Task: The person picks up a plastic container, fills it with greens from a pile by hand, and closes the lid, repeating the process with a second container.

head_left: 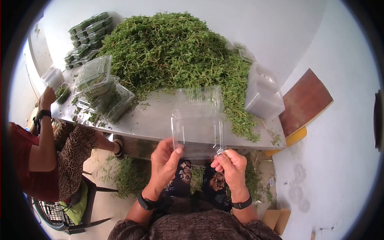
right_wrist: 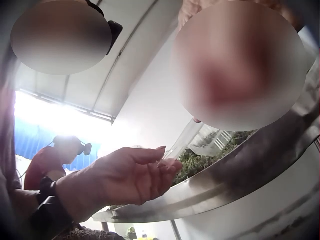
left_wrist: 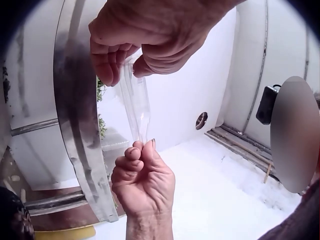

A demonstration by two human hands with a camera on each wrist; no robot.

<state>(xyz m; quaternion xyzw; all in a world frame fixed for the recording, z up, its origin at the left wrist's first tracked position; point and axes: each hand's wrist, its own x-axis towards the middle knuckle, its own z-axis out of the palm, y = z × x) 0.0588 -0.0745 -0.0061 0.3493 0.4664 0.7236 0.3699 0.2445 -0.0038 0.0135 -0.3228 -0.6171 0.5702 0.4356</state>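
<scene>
An empty clear plastic clamshell container (head_left: 199,130), its lid raised, is held over the table's front edge. My left hand (head_left: 165,161) pinches its left near corner between thumb and fingers. On the opposite near corner, my right hand (head_left: 233,165) pinches the rim with thumb and forefinger. Seen edge-on in the left wrist view, the thin clear container (left_wrist: 137,102) spans from my left hand (left_wrist: 160,37) above to my right hand (left_wrist: 144,185) below. In the right wrist view a blurred patch covers most of my right hand, while the left hand (right_wrist: 125,175) shows plainly.
A big heap of leafy green stems (head_left: 168,52) covers the back of the metal table (head_left: 154,116). Filled clamshells (head_left: 96,80) stand at left, more stacked behind. A stack of nested empty containers (head_left: 264,92) is at right. Another person (head_left: 42,160) sits at left.
</scene>
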